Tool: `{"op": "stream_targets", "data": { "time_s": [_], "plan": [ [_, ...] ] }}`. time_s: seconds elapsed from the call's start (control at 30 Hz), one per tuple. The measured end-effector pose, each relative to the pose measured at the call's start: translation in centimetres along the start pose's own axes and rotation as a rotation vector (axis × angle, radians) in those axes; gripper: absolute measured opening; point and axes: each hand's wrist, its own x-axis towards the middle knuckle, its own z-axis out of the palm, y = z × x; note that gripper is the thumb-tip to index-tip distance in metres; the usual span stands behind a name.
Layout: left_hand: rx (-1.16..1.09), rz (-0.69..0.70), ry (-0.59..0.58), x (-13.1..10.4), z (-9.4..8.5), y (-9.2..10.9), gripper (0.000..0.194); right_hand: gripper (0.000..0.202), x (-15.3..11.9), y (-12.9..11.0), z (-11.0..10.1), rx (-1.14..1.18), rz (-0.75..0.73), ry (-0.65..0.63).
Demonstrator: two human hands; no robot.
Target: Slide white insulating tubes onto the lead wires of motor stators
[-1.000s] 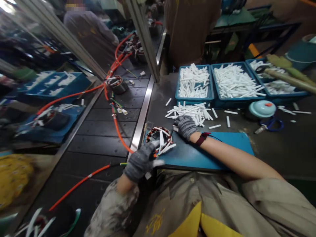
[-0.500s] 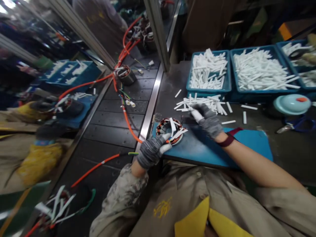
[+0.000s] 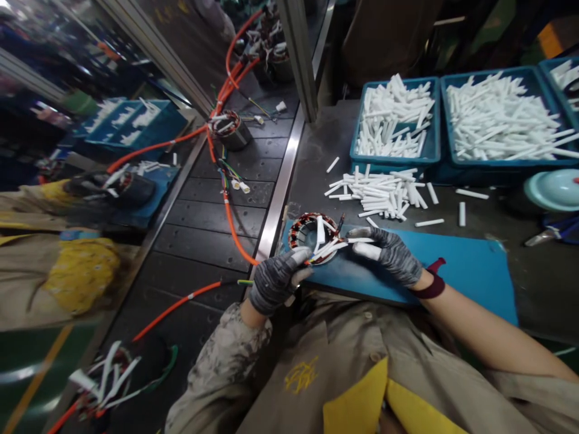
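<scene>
A motor stator (image 3: 296, 232), a ring of dark-red and black windings, stands on the blue mat (image 3: 470, 268) in front of me. White sleeves (image 3: 320, 232) cover some of its wires. My left hand (image 3: 275, 280), in a grey glove with white fingertips, is closed at the stator's near left side, pinching its lead wires. On the other side, my right hand (image 3: 391, 256), gloved alike, pinches a short white sleeve tube (image 3: 359, 240) close to the wire ends. Whether a wire is inside that tube I cannot tell.
Behind the mat lies a pile of loose white tubes (image 3: 384, 191). Blue bins (image 3: 395, 161) full of tubes stand beyond, with a pale-blue lidded container (image 3: 554, 191) at right. Left runs a conveyor (image 3: 199, 229) with orange cables (image 3: 233, 220) and another stator (image 3: 235, 137); a co-worker's hand (image 3: 88, 182) works across it.
My right hand has come from the tube pile toward me to the stator's wire ends, bringing a white tube. My left hand stays at the stator. The view has shifted slightly.
</scene>
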Motion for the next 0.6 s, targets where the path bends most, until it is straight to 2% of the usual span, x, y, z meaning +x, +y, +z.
{"op": "stream_targets", "data": {
  "time_s": [0.07, 0.17, 0.3, 0.37, 0.5, 0.6],
  "plan": [
    [0.034, 0.018, 0.001, 0.3, -0.3, -0.4, 0.029, 0.041, 0.3, -0.2, -0.3, -0.008, -0.001, 0.006],
    [0.042, 0.084, -0.039, 1.1, -1.0, -0.8, 0.031, 0.039, 1.0, -1.1, -0.6, -0.209, -0.081, -0.052],
    [0.051, 0.092, -0.240, 1.6, -1.7, -1.0, 0.034, 0.034, 2.4, -2.6, 0.1, -0.566, -0.264, -0.113],
    [0.081, 0.083, -0.299, 1.5, -1.9, -0.8, 0.033, 0.034, 3.1, -3.2, 0.9, -0.692, -0.291, -0.141],
    [0.065, 0.027, -0.320, 1.8, -2.4, -0.6, 0.032, 0.033, 3.8, -4.4, 1.9, -0.934, -0.251, -0.211],
    [-0.062, -0.085, -0.367, 3.5, -3.2, -0.9, 0.035, 0.042, 3.3, -4.7, 1.5, -1.233, -0.314, -0.242]
  ]
}}
